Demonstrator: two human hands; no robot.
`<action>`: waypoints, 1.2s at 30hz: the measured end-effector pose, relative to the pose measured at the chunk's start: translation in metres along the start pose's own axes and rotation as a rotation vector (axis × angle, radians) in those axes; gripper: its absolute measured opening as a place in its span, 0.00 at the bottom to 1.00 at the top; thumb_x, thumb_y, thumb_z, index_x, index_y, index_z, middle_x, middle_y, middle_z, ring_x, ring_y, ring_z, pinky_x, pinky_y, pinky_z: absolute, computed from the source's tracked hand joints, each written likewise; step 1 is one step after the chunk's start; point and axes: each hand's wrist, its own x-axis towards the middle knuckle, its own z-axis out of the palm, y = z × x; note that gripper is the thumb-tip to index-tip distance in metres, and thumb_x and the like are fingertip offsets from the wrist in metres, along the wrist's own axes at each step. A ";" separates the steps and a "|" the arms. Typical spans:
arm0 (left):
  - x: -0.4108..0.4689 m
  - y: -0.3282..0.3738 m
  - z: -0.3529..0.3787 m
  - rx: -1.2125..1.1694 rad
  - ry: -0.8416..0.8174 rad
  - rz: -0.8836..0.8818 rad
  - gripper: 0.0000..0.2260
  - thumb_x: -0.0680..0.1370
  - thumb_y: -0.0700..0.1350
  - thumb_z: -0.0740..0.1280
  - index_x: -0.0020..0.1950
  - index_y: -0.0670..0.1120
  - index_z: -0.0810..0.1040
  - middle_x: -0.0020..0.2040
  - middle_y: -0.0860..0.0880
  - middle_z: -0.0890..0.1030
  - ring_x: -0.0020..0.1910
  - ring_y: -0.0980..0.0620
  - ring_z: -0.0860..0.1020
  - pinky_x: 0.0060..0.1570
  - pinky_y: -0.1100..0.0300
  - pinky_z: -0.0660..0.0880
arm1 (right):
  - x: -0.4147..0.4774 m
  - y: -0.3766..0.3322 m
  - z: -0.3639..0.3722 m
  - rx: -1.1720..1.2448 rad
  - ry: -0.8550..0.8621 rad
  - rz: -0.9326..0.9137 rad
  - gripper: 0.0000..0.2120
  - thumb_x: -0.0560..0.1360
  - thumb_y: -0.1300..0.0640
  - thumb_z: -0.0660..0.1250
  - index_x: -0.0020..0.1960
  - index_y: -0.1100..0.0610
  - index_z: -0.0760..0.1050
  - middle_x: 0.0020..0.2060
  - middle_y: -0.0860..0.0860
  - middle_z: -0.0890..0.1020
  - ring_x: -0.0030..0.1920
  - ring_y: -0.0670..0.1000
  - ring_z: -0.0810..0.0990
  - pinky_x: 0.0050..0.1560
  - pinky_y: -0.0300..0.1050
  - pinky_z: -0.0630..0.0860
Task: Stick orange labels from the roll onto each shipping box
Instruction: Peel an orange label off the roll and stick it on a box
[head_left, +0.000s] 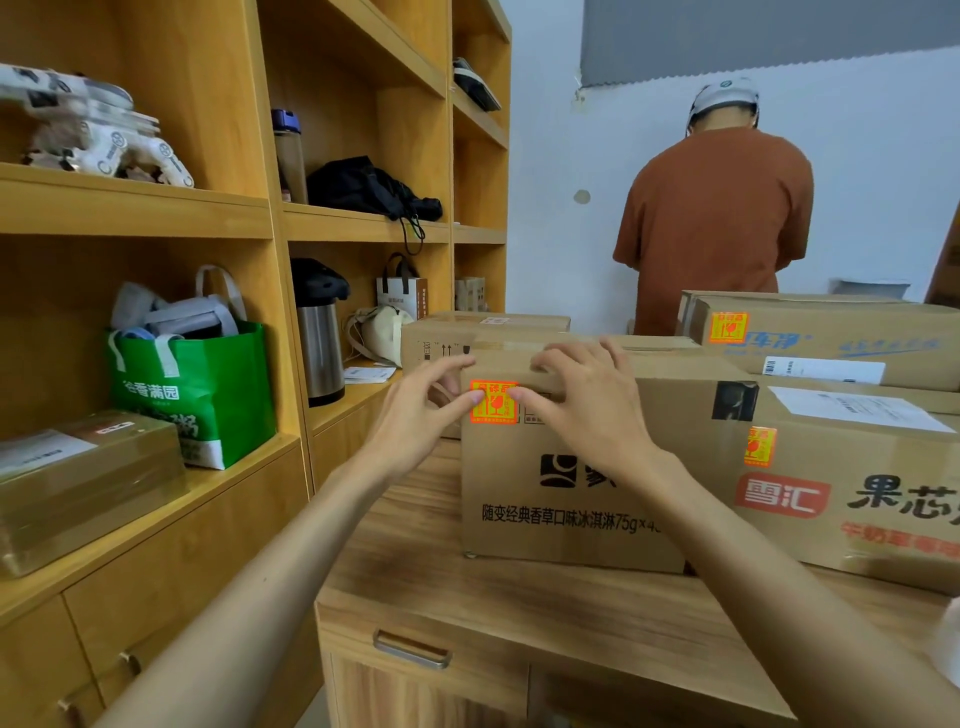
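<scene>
A brown shipping box (566, 509) with black print stands on the wooden desk (467, 597). An orange label (493, 402) sits at the upper left of its front face. My left hand (421, 415) presses the label's left edge with its thumb, fingers spread at the box corner. My right hand (576, 400) presses the label's right edge with its thumb, and its fingers rest over the box's top edge. Another box (852, 499) to the right bears an orange label (759, 447). A far box (831, 338) carries one too (729, 327). The label roll is not visible.
Wooden shelves (156, 208) fill the left, holding a green bag (208, 395), a thermos (319, 338) and a taped carton (83, 483). A person in a brown shirt (717, 218) stands behind the boxes, back turned. Another carton (467, 338) lies behind the near box.
</scene>
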 end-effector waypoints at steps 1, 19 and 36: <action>0.000 0.000 0.000 -0.014 0.010 0.009 0.16 0.79 0.52 0.71 0.67 0.60 0.77 0.47 0.54 0.78 0.48 0.54 0.80 0.39 0.58 0.79 | 0.000 0.003 -0.001 0.035 -0.016 0.006 0.23 0.75 0.33 0.63 0.56 0.50 0.79 0.55 0.47 0.82 0.59 0.51 0.76 0.72 0.53 0.60; -0.004 0.001 -0.001 -0.027 -0.041 0.052 0.23 0.73 0.51 0.78 0.64 0.55 0.73 0.48 0.52 0.78 0.45 0.51 0.81 0.39 0.46 0.82 | -0.012 0.012 0.011 -0.099 0.013 -0.120 0.30 0.69 0.29 0.64 0.59 0.51 0.72 0.55 0.46 0.76 0.56 0.52 0.73 0.60 0.49 0.66; 0.001 -0.002 0.000 -0.068 -0.045 0.072 0.13 0.80 0.51 0.71 0.62 0.53 0.74 0.48 0.49 0.76 0.46 0.46 0.80 0.30 0.43 0.81 | -0.008 0.009 0.019 0.014 0.121 -0.036 0.22 0.75 0.34 0.60 0.54 0.52 0.76 0.50 0.47 0.77 0.52 0.52 0.74 0.56 0.50 0.68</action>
